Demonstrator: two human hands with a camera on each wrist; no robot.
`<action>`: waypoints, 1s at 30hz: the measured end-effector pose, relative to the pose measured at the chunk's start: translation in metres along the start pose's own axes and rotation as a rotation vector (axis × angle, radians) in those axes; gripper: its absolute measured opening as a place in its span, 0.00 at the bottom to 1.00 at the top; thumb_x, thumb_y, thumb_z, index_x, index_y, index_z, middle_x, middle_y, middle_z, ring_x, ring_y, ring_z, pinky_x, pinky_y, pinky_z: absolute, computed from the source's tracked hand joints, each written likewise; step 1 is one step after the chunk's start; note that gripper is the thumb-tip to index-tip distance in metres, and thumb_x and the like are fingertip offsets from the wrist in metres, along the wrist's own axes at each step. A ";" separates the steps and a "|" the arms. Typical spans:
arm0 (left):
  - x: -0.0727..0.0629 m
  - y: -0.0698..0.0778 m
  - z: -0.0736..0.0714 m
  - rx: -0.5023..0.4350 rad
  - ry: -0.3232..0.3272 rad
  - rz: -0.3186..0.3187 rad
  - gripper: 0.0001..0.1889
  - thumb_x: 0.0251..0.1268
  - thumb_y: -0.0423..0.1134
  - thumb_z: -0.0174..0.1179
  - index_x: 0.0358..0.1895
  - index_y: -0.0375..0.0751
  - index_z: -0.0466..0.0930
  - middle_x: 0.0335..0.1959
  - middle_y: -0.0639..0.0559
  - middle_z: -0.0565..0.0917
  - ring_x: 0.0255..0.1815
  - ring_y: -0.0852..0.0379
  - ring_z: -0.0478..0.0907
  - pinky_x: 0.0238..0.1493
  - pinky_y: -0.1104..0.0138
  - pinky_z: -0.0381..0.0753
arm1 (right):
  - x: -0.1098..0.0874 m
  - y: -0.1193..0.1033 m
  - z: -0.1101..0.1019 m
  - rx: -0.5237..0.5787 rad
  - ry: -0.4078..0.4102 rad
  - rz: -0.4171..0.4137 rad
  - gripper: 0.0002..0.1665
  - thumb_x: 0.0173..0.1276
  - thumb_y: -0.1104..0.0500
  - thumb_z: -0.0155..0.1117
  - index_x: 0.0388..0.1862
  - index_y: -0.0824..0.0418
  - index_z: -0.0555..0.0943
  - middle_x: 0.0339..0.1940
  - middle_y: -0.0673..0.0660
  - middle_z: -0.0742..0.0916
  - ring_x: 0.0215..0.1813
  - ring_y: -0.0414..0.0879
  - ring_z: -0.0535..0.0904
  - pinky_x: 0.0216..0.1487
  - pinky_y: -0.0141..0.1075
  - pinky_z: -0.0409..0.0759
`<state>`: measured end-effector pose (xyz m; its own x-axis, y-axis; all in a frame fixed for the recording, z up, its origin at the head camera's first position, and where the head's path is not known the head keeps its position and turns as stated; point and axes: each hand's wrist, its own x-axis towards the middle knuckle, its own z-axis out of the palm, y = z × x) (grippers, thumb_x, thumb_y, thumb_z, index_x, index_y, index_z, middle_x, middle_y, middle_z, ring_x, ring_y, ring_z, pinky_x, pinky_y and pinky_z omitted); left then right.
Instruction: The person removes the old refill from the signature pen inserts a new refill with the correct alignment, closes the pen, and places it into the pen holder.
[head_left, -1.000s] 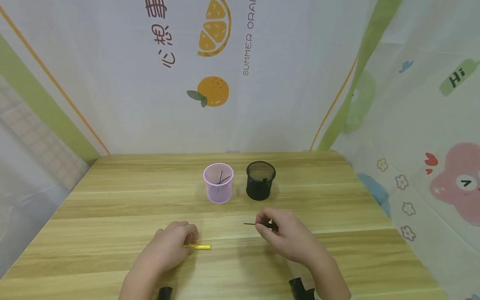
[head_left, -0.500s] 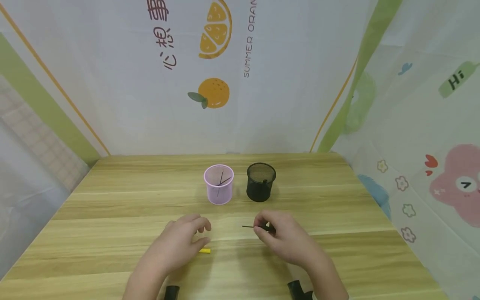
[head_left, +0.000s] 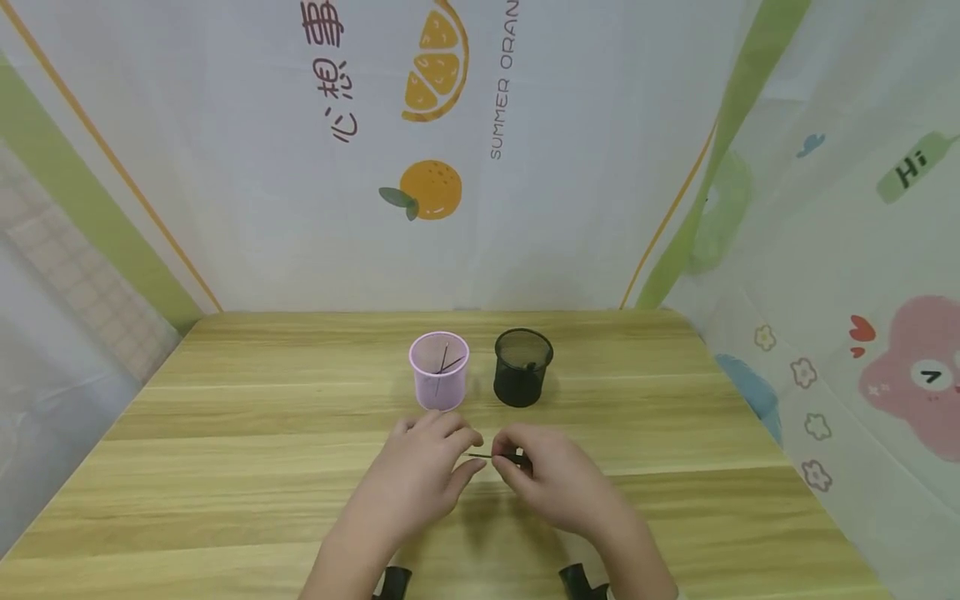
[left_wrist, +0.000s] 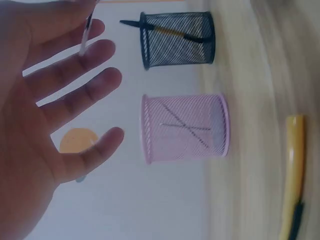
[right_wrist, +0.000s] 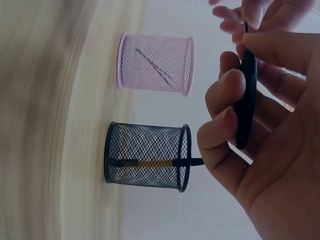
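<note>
My right hand [head_left: 551, 475] pinches a black pen section [right_wrist: 246, 102], from whose front end a thin refill [head_left: 478, 455] sticks out. From the left, my left hand [head_left: 420, 475] reaches in; its thumb and forefinger stand apart on either side of the refill's tip. Seen from the left wrist, that refill [left_wrist: 88, 30] has a clear end and a dark core, and the other left fingers are spread. A yellow pen barrel with a dark clip [left_wrist: 296, 145] lies on the table, hidden by my left arm in the head view.
Beyond my hands stand a pink mesh cup [head_left: 440, 392] with thin dark rods inside and a black mesh cup [head_left: 519, 387] to its right. In the black one leans a black-and-yellow pen [right_wrist: 155, 163]. A printed cloth [head_left: 570, 208] hangs behind the wooden table [head_left: 225, 467].
My left hand has let go of the yellow barrel and moved right and forward to the refill's tip. My right hand has shifted slightly left, still holding the black pen section.
</note>
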<state>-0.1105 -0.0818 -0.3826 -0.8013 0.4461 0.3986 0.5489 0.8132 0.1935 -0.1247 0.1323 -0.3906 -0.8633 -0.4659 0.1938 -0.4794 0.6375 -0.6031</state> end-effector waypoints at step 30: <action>-0.001 -0.021 -0.005 -0.047 0.138 -0.012 0.03 0.67 0.39 0.74 0.36 0.53 0.89 0.35 0.64 0.77 0.44 0.59 0.77 0.51 0.53 0.79 | -0.004 0.010 -0.016 -0.003 0.061 -0.026 0.06 0.76 0.62 0.68 0.40 0.51 0.84 0.35 0.43 0.84 0.34 0.32 0.74 0.37 0.29 0.77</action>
<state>-0.1205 -0.1008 -0.3827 -0.7692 0.3784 0.5149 0.5527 0.7983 0.2390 -0.1282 0.1504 -0.3850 -0.8586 -0.4440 0.2560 -0.5020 0.6278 -0.5948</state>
